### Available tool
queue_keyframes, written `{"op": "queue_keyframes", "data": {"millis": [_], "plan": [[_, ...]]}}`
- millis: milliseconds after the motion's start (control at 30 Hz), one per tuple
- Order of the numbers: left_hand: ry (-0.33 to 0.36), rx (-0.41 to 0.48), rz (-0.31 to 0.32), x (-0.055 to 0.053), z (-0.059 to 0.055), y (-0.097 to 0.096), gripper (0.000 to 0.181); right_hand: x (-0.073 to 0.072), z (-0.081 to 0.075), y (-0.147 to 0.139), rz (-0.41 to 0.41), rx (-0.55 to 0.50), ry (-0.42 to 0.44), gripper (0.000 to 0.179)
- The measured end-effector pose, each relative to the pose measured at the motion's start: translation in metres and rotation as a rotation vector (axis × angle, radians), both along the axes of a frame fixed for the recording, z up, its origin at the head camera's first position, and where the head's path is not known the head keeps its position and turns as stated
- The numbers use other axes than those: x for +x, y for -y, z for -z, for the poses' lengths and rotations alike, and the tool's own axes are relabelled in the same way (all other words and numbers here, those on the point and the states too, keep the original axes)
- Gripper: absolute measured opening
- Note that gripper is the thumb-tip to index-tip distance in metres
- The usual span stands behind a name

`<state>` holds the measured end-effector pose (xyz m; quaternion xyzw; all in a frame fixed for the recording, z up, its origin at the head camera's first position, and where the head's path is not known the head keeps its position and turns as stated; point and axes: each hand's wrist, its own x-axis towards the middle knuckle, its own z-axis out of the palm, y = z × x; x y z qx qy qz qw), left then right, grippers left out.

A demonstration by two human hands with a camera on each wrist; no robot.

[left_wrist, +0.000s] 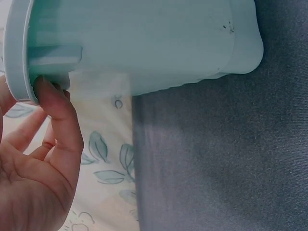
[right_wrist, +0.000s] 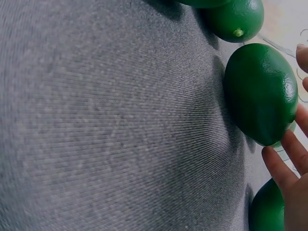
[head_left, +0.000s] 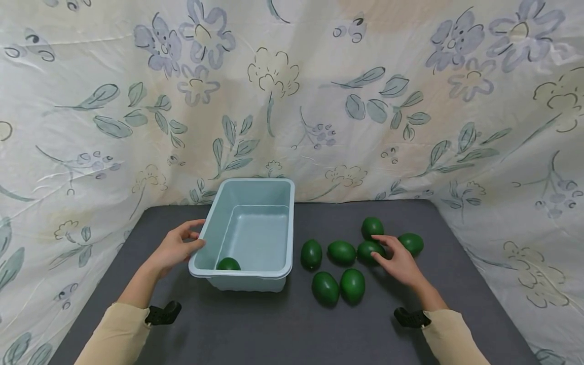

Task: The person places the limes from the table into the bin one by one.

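A pale blue plastic basin (head_left: 255,274) stands left of the middle, with a green avocado (head_left: 228,264) inside at its near end. My left hand (head_left: 178,246) holds the basin's left rim; the left wrist view shows a finger (left_wrist: 60,113) hooked beneath the rim's lip. To the right, my right hand (head_left: 401,263) reaches over an avocado (head_left: 368,252), its thumb and fingers spread loosely about it. Seen from the right wrist, fingertips (right_wrist: 275,166) meet the lower edge of a glossy avocado (right_wrist: 262,94); no firm grip shows.
More avocados lie around the right hand: one behind (head_left: 372,228), one to its right (head_left: 412,244), and several between it and the basin, such as this avocado (head_left: 325,288). Grey cloth covers the table (head_left: 283,329). A floral curtain (head_left: 310,101) hangs along the back and sides.
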<state>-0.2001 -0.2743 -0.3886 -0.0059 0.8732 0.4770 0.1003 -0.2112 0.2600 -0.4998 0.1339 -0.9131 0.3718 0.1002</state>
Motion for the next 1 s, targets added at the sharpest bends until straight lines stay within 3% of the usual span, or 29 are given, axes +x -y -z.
{"op": "queue_keyframes", "data": {"millis": [733, 1000], "plan": [[0.001, 0.001, -0.003, -0.001, 0.000, 0.001, 0.061, -0.001, 0.008, 0.001, -0.042, 0.057, 0.009, 0.052], [0.001, -0.002, -0.005, -0.001, 0.001, 0.001, 0.061, -0.001, 0.010, 0.002, -0.032, 0.032, 0.008, 0.052]]}}
